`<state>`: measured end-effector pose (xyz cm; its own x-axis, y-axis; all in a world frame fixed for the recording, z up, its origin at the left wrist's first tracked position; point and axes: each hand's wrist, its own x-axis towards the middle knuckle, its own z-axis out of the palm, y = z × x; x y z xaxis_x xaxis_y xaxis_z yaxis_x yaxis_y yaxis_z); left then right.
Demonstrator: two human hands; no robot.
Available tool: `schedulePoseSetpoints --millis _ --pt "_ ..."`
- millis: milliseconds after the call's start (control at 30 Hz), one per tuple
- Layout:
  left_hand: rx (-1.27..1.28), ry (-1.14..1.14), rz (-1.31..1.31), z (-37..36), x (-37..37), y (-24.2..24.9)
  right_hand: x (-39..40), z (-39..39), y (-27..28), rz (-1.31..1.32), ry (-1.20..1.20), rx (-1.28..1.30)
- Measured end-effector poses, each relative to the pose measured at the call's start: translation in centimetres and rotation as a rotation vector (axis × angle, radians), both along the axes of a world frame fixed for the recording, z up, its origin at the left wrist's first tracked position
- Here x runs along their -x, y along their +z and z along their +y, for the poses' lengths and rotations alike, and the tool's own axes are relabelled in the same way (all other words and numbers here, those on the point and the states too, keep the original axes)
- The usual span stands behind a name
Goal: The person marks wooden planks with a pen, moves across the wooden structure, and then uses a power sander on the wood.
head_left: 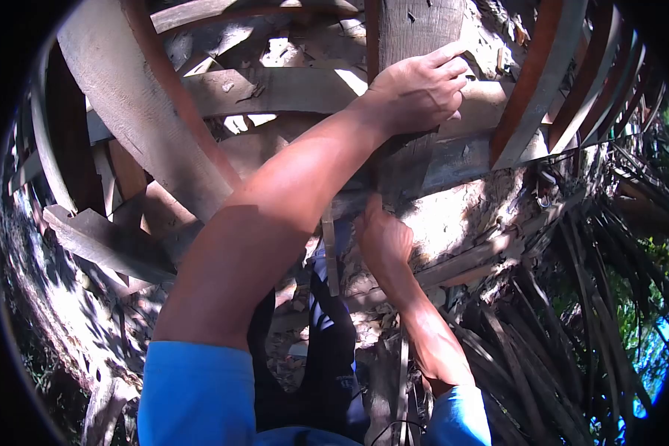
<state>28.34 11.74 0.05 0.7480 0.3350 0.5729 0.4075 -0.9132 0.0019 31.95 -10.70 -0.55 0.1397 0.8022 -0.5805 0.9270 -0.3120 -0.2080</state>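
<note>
Two bare hands work on an upright plank in a rough timber frame.

At the frame's left edge a broad slanted board (137, 111) runs down toward a short grey offcut (108, 241). The left hand (416, 89), its arm in a blue sleeve (197, 394), curls over the upright plank (409, 30) near the frame's top edge, fingers bent and gripping it. Just below, the right hand (383, 238) presses against the plank's lower end; whether it is closed I cannot tell. Reddish slats (531, 89) stand toward the right edge.
</note>
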Motion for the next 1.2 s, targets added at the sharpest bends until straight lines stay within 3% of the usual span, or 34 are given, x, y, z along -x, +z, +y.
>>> schedulePoseSetpoints --millis 100,300,500,700,800,900,1033,1200 --pt "-0.003 0.013 -0.023 -0.6 0.0 -0.1 0.0 2.2 -1.4 0.010 0.048 -0.142" --pt "-0.013 0.014 0.004 -0.3 0.1 0.1 -0.5 -0.4 -0.9 -0.047 0.010 0.081" --pt "-0.040 0.019 -0.003 -0.3 0.1 0.1 -0.7 2.0 -2.4 0.069 0.042 -0.162" --pt "-0.022 0.008 0.017 -0.4 0.0 0.6 -3.7 -4.1 -0.9 0.055 -0.031 0.092" --pt "-0.010 0.025 0.071 -0.4 -0.1 0.6 -7.3 -5.9 1.9 0.171 -0.225 -0.032" --pt "0.026 0.030 0.146 -0.5 -0.2 1.4 -11.9 -6.7 1.9 0.295 -0.459 -0.033" --pt "-0.036 0.060 0.206 -0.6 -0.9 1.9 -15.0 -4.5 0.8 0.514 -0.657 -0.243" --pt "0.007 0.092 0.308 -0.8 -1.4 2.6 -15.6 -0.4 -1.6 0.567 -0.568 -0.337"
